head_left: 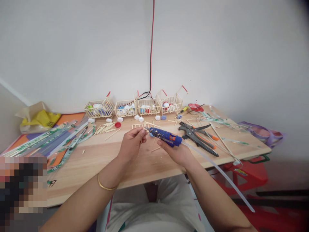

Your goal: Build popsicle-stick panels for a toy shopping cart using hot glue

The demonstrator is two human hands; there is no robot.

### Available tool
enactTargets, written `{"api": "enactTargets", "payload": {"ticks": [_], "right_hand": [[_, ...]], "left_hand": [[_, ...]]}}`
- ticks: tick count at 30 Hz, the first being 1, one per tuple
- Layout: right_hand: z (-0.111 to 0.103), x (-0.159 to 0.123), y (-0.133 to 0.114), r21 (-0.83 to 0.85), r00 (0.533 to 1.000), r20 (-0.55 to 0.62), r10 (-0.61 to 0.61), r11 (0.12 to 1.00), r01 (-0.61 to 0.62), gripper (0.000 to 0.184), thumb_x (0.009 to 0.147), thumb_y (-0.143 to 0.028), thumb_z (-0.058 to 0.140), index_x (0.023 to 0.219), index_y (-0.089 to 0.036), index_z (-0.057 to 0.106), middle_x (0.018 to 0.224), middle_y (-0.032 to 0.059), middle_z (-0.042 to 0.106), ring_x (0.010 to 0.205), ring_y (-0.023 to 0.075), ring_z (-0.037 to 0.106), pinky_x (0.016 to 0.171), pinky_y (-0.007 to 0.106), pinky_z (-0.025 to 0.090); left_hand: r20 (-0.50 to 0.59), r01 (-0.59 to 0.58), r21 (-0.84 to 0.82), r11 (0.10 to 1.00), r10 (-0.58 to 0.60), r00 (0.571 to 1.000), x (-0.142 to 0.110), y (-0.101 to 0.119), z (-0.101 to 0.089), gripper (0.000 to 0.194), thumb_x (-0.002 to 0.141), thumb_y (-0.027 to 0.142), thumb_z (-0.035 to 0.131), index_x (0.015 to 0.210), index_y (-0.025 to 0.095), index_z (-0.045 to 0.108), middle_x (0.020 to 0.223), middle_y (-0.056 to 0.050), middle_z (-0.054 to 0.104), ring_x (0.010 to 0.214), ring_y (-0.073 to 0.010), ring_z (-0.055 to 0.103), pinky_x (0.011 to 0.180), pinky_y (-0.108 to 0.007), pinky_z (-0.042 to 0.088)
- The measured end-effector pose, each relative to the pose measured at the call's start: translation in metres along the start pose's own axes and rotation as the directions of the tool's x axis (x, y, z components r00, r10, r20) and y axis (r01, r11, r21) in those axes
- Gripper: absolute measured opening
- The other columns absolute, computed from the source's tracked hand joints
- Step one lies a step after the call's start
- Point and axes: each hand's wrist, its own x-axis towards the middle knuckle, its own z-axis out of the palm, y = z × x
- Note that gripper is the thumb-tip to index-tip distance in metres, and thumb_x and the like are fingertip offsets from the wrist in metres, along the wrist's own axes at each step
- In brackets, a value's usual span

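Glue gun held over the worktop, its nozzle close to the left fingers.
The right hand (177, 154) wrapped its fingers around the blue glue gun (165, 136), which lay tilted in the grip above the middle of the worktop (96, 170), nozzle toward the left; a long clear glue stick (222, 175) ran from its back end toward the near right. The left hand (132, 141) had its fingers pinched narrow on a thin wooden stick (141, 141), partly hidden, just beside the nozzle. A flat stick frame (140, 126) lay just beyond that hand, a red cap (117, 124) to its left. Black pliers (195, 138) rested right of the gun, and four wooden carts (149, 112) lined the far side.
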Motion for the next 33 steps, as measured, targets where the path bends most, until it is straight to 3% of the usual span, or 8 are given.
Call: {"api": "enactTargets", "payload": {"ticks": [26, 33], "right_hand": [[-0.0014, -0.0022, -0.004, -0.034, 0.998, -0.031, 0.061, 0.998, -0.062, 0.023, 0.075, -0.045, 0.057, 0.082, -0.025, 0.066, 0.079, 0.0017, 0.071, 0.078, 0.0236, 0.067, 0.066, 0.03, 0.052], [-0.0021, -0.0004, 0.0037, -0.008, 0.999, 0.023, 0.028, 1.0, -0.027, 0.03, 0.071, -0.048, 0.061, 0.082, -0.02, 0.063, 0.074, 0.0017, 0.064, 0.072, 0.0191, 0.061, 0.066, 0.03, 0.048]], "left_hand": [[-0.013, 0.016, -0.016, 1.0, -0.016, 1.0, 0.0014, 0.0004, 0.0012, 0.014, 0.073, 0.028, 0.07, 0.079, 0.015, 0.069, 0.069, 0.0, 0.058, 0.06, -0.0074, 0.047, 0.056, -0.023, 0.036], [-0.029, 0.032, -0.02, 0.999, -0.032, 0.999, 0.0007, 0.0026, 0.0027, 0.017, 0.071, 0.029, 0.071, 0.078, 0.014, 0.068, 0.067, 0.0, 0.058, 0.059, -0.0077, 0.047, 0.055, -0.022, 0.037]]}}
